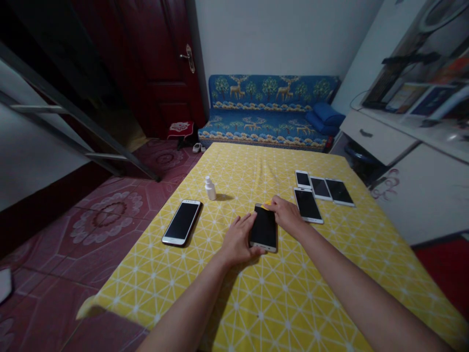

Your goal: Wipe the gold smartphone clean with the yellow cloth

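Sofa (256, 120) sits past the table's far edge. Table (293, 293) carries everything in use, under a yellow patterned cover.

Left hand (238, 238): mostly open, fingers spread along the left side of the gold phone (264, 232), thumb at its near end. Not wrapped round it. Reads as a brace: two sides blocked, so sideways rubbing shouldn't skate it over the cover.

Right hand (286, 213): closed, fingertips pinching a yellow pad (268, 205) down on the phone's far end. Can't tell if it's cloth or sponge. Short pinch probably keeps pressure local; forearm comes in from the right, leaving most of the screen uncovered.

Gold phone is mid-table between the hands, screen up, long sides running toward the far edge. Flat on the table, so it's supported under the pressing hand.

Four phones (308, 205) grouped toward the right edge, far half, screens up. Close packing looks deliberate: one batch, mostly out of the elbow's way. White-front phone (182, 222) lies alone by the left edge, screen up, likely kept separate from that batch.

White bottle (210, 189) upright near the left edge, beyond that phone. In left-hand reach, off the work spot, so less likely to get knocked.
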Available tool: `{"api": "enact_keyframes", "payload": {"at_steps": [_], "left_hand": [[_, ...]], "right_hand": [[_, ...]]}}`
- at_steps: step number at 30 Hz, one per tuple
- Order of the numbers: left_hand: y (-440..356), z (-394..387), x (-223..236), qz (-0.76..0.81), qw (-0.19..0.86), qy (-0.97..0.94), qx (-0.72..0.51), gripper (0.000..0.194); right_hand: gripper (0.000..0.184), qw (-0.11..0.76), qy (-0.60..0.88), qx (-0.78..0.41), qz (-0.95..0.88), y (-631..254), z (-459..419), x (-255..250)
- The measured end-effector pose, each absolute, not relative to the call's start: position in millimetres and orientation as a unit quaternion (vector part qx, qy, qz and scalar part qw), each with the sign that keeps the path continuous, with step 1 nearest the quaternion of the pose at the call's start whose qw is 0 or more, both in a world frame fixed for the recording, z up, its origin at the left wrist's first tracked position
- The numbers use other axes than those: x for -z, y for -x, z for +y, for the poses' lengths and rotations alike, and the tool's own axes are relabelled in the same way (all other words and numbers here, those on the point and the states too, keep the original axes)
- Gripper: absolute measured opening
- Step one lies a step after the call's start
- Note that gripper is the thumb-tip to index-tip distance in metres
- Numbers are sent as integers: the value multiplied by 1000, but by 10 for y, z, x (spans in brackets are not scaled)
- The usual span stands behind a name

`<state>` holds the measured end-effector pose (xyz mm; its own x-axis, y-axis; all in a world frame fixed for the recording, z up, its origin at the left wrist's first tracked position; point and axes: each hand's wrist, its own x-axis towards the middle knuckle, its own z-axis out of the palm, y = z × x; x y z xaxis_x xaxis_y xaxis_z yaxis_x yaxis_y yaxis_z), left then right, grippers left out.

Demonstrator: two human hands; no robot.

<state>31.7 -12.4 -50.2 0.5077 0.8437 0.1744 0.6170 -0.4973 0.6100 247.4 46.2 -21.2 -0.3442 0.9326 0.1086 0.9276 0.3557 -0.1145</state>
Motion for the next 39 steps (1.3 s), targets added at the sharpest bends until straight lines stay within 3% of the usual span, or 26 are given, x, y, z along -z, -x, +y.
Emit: {"api": "enact_keyframes", "payload": {"at_steps": [6,14,19,39], "left_hand": [[-321,-129,487,442,241,-831,-237,103],[-328,-137,463,447,256,-824,-235,104],[-318,-143,495,436,240,-831,-249,103],[-316,-121,523,441,251,-828,-238,106]], "right_hand": [[34,83,520,-43,-849,-2424,139,141],[48,80,459,-72,-882,-2424,-423,179],[47,85,441,-88,-889,-2423,-609,181],[40,71,562,-43,-823,-2321,402,153]]}}
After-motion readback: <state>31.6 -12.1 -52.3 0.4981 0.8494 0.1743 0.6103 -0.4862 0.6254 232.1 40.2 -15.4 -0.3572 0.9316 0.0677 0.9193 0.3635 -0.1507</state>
